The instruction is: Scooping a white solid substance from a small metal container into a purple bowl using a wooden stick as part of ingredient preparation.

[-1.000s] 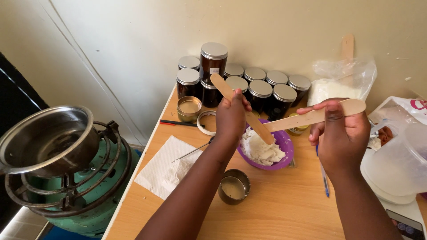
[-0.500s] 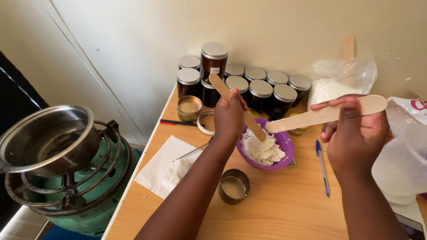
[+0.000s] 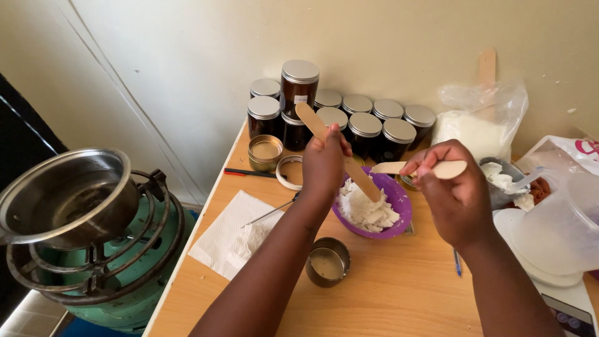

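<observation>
Head view, left hand [image 3: 324,163] grip clamped on wooden stick [image 3: 340,153] dipping into purple bowl [image 3: 399,206], right hand [image 3: 452,193] grip clamped on second stick [image 3: 430,168] above bowl rim, wooden bench [image 3: 399,293], pale wall [image 3: 187,56].

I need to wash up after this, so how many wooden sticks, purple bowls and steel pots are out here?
Wooden sticks: 3, one in the left hand, one in the right hand, one in the plastic bag
Purple bowls: 1
Steel pots: 1
Total: 5
</observation>
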